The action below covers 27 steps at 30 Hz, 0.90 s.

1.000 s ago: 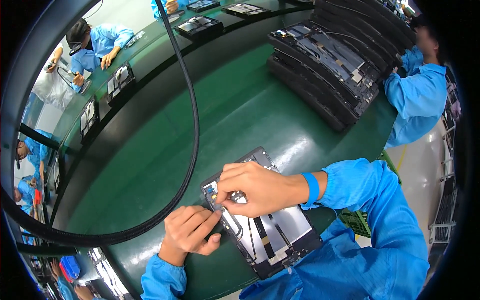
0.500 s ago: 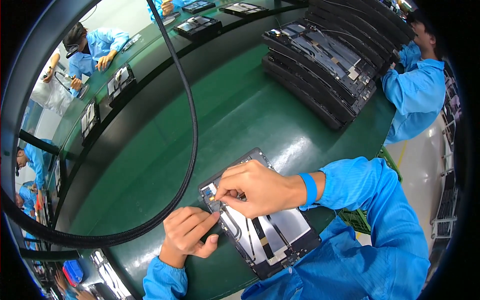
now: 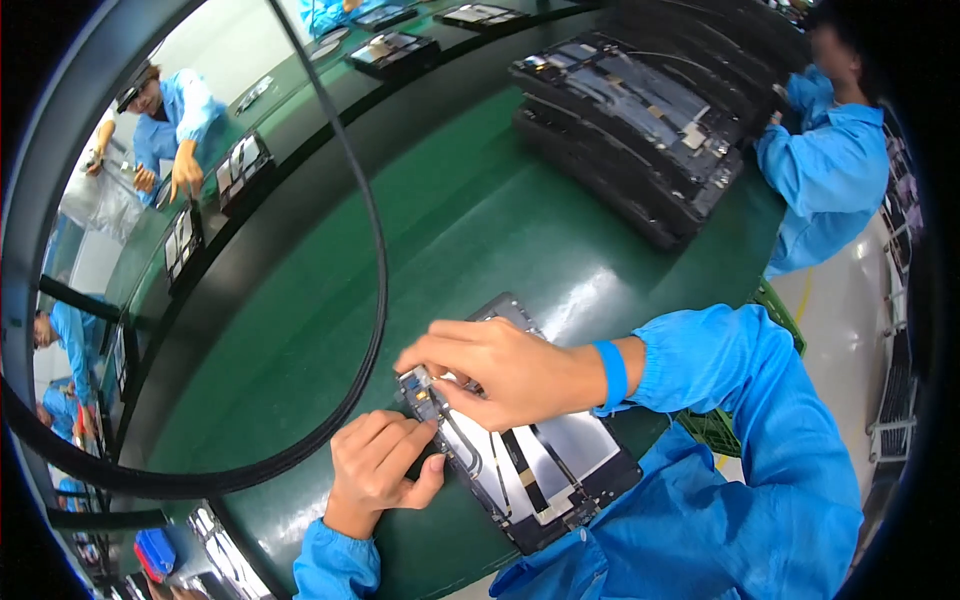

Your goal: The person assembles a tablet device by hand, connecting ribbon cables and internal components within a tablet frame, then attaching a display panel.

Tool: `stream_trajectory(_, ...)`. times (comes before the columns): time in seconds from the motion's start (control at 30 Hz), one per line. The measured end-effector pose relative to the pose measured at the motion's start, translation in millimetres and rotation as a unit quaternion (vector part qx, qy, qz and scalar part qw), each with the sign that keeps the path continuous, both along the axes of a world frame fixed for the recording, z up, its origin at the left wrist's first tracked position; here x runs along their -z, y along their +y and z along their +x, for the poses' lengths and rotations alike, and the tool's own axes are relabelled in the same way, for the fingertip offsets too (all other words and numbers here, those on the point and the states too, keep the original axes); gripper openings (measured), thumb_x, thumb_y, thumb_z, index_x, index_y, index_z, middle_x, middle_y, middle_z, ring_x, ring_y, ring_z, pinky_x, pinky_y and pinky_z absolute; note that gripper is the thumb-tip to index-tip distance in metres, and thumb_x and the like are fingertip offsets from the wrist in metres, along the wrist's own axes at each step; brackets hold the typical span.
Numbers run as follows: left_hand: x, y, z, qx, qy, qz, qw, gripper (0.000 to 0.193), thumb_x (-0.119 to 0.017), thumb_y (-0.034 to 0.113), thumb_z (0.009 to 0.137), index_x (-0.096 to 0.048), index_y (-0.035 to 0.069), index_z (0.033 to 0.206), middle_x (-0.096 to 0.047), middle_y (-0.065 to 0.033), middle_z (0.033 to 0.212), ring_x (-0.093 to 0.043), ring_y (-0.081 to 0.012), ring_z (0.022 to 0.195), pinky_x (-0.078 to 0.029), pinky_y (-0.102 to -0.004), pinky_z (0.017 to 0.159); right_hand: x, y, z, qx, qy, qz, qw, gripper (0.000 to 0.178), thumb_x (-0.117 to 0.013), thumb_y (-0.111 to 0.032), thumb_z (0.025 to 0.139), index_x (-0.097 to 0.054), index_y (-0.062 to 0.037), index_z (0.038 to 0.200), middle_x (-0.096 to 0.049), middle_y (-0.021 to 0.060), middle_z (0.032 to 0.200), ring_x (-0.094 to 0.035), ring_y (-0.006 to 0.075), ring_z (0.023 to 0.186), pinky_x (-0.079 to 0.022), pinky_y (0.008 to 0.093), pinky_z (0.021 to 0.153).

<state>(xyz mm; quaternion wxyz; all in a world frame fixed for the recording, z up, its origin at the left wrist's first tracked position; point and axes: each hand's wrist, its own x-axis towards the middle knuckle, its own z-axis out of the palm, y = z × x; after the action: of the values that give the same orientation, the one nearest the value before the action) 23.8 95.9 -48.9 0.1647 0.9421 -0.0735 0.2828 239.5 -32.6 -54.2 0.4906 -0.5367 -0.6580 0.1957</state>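
Observation:
An opened tablet [image 3: 592,452] lies tilted on the green worktop in front of me, its inner boards, flat cables and silvery plates showing. My right hand [image 3: 490,365] reaches across its upper part, fingers stretched to the far-left corner and thumb apart from them. Just under those fingertips sits a small circuit board [image 3: 422,398] with a yellowish part, partly hidden by the hand. At the tablet's left edge rests the index fingertip of my left hand [image 3: 380,465]; its thumb stands apart and the other fingers are curled. A blue band circles my right wrist.
A stack of similar tablets in black trays [image 3: 620,140] stands at the far right, beside a person in blue [image 3: 825,190]. A thick black cable [image 3: 375,290] loops down at the left. Beyond it, a dark conveyor [image 3: 300,170] carries more tablets past other workers. A green crate [image 3: 712,432] is below the table edge.
My right fingers have opened from a pinch over the small board and moved to the tablet's far-left corner. My left hand stays at the edge. A far worker now reaches toward a conveyor tablet.

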Motion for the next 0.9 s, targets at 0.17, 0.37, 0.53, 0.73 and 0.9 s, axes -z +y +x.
stream_trajectory(0.17,10,-20,-8,-0.111,-0.029,0.007,0.993,0.018,-0.071,0.014,0.077,-0.077,0.004,0.090,-0.070,-0.0085,0.076,-0.064,-0.0281,0.070,-0.051,-0.0406,0.066,9,7,-2,-0.023,0.098,0.046,0.994,0.053,-0.065,0.003,0.094,-0.057,-0.0032,0.147,-0.060,0.0167,0.121,-0.070,0.0180,0.078,-0.058,0.0343,0.064)
stream_trajectory(0.37,-3,-124,-4,0.112,0.132,-0.039,0.984,0.052,-0.079,0.030,0.084,-0.076,0.013,0.133,-0.064,-0.0165,0.150,-0.056,-0.0387,0.141,-0.038,-0.0607,0.124,-24,-13,35,0.131,-0.097,0.224,0.961,0.041,-0.070,0.007,0.083,-0.073,-0.0067,0.121,-0.067,0.0102,0.114,-0.066,0.0279,0.095,-0.056,0.0382,0.076)
stream_trajectory(0.53,-18,-128,18,-0.015,0.107,0.030,0.994,0.048,-0.078,0.031,0.082,-0.078,0.010,0.125,-0.070,-0.0168,0.136,-0.063,-0.0415,0.128,-0.045,-0.0614,0.115,-51,-79,99,0.318,-0.260,0.237,0.881,0.038,-0.076,0.005,0.075,-0.078,-0.0091,0.111,-0.070,0.0098,0.115,-0.064,0.0323,0.106,-0.053,0.0434,0.091)
stream_trajectory(0.73,9,-50,43,-0.155,0.069,0.079,0.982,0.058,-0.080,0.023,0.080,-0.073,0.005,0.135,-0.067,-0.0245,0.140,-0.063,-0.0450,0.131,-0.048,-0.0600,0.115,-77,-131,167,0.389,-0.430,0.041,0.814,0.073,-0.088,-0.034,0.083,-0.061,-0.0143,0.148,-0.062,0.0154,0.133,-0.055,0.0364,0.125,-0.044,0.0480,0.104)
stream_trajectory(0.9,36,62,69,-0.249,-0.011,0.071,0.966,0.048,-0.075,0.023,0.088,-0.071,0.000,0.130,-0.069,-0.0256,0.135,-0.063,-0.0457,0.127,-0.049,-0.0553,0.112,-84,-136,164,0.401,-0.464,-0.027,0.790,0.079,-0.087,-0.037,0.088,-0.056,-0.0153,0.158,-0.069,0.0087,0.113,-0.063,0.0302,0.104,-0.050,0.0450,0.090)
